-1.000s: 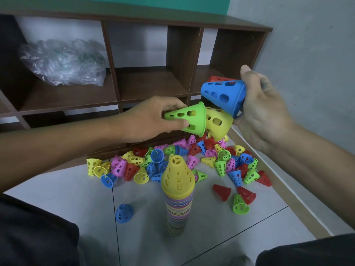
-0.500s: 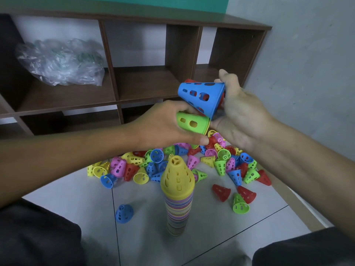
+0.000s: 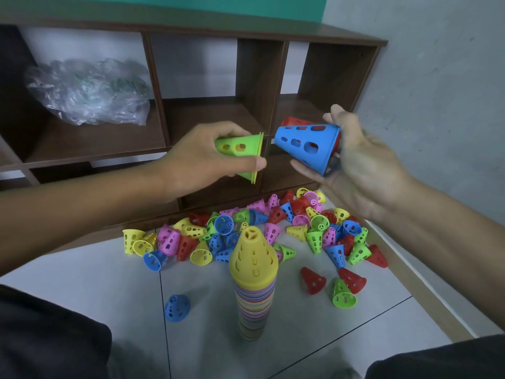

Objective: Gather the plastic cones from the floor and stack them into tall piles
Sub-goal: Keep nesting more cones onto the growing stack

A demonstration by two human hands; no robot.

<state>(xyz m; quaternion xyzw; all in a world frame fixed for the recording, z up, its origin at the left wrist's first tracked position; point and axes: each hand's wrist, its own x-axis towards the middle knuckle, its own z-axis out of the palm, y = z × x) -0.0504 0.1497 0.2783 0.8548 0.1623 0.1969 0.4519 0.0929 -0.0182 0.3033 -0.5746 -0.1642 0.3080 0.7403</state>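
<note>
My left hand [image 3: 202, 157] grips a green cone [image 3: 240, 151] with a yellow cone nested inside it, wide end facing right. My right hand [image 3: 355, 165] holds a blue cone [image 3: 306, 146] with a red cone [image 3: 293, 122] showing behind it, narrow end pointing left. The two pairs are a small gap apart in the air, above the floor. Below them stands a tall pile of stacked cones [image 3: 254, 291] topped by a yellow one. Behind the pile, several loose cones [image 3: 273, 228] in many colours are scattered on the floor.
A dark wooden shelf unit [image 3: 259, 86] stands behind the cones, with a crumpled clear plastic bag [image 3: 87, 91] in its left compartment. A grey wall [image 3: 437, 91] closes the right side. A single blue cone [image 3: 177, 307] lies apart at the left of the pile. My dark-clothed knees fill the lower corners.
The green cone now sits over the yellow one in my left hand. My hands have drawn apart, the blue and red cones moving right and the green pair left.
</note>
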